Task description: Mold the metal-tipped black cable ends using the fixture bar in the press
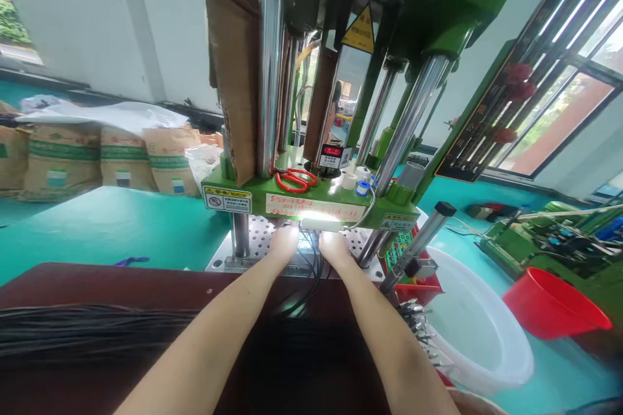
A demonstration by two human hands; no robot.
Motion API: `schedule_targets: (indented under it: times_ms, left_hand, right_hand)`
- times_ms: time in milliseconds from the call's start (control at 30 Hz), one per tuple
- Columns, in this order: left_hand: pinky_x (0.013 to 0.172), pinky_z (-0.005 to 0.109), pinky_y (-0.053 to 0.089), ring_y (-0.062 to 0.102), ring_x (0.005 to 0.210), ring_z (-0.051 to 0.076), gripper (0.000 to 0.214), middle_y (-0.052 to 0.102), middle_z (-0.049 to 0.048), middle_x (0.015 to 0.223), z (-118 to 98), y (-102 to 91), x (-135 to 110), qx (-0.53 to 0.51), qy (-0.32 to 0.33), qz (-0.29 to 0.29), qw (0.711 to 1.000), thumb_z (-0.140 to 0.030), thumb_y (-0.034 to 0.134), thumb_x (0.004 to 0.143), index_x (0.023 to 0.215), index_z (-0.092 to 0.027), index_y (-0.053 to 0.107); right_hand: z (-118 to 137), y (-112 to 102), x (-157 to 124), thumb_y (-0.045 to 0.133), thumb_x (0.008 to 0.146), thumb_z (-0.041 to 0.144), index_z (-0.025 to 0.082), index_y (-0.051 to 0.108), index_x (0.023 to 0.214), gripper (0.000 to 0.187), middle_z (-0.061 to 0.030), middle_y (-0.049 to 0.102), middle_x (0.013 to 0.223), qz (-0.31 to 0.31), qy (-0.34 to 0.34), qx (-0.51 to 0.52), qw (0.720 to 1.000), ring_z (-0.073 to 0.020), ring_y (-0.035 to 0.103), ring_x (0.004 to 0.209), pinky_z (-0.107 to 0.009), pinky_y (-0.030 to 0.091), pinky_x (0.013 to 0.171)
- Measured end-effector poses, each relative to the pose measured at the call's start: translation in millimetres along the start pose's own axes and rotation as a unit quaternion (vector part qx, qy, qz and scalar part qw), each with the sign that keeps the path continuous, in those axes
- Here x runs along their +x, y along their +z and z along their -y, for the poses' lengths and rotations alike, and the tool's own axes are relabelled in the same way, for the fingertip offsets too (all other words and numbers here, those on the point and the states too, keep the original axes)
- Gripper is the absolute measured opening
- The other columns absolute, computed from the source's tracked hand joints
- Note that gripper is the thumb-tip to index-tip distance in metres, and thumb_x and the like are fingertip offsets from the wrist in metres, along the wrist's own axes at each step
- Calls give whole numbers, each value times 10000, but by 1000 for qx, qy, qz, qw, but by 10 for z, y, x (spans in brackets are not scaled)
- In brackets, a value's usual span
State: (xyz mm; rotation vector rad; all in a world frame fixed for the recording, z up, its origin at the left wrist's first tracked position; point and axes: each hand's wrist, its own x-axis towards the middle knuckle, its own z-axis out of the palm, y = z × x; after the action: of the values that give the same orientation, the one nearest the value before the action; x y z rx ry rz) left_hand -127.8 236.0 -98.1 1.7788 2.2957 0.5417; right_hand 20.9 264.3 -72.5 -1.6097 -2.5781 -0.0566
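Note:
Both my arms reach forward under the green press machine [311,198]. My left hand [283,243] and my right hand [335,248] rest side by side on the perforated metal plate [260,237], just below a bright lamp [318,217]. Black wires [311,266] run between the two hands and back toward me. The fingertips of both hands are hidden under the machine's green ledge and washed out by the light, so I cannot tell whether they grip the wires.
A bundle of black wires [73,331] lies on the dark red table [121,285] at left. Red scissors [294,178] sit on the green ledge. A white basin [481,331] and a red bucket [549,305] stand at right. Sacks [63,159] line the far left.

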Motion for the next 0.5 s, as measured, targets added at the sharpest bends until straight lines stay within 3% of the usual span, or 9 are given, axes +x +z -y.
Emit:
schedule_targets:
  times_ms: [133,300,500]
  left_hand:
    - [760,398,460,620,860,267,330,648,179,858,-39,-26,-18,34,-4,-26,999,-54,346,767,960,-79,612]
    - [756,375,463,604,905,248,342,637,156,931,-157,-49,-35,43,-13,-68,997,-249,320,849,960,-134,622]
    - [661,361,476,622,821,258,325,647,151,833,-216,65,-65,43,-44,-72,995,-218,339,828,978,-126,613]
  right_hand:
    - [40,63,9,391,838,199,148,616,1019,293,-128,665,901,-8,-10,-8,1000,-240,622,849,-326,464,703]
    - [25,132,65,399,816,155,122,638,941,272,-149,663,906,-17,-5,-9,1000,-243,625,843,-317,466,698]
    - [7,198,105,398,802,145,121,649,894,268,-148,667,905,-35,-1,0,999,-242,629,820,-314,463,701]
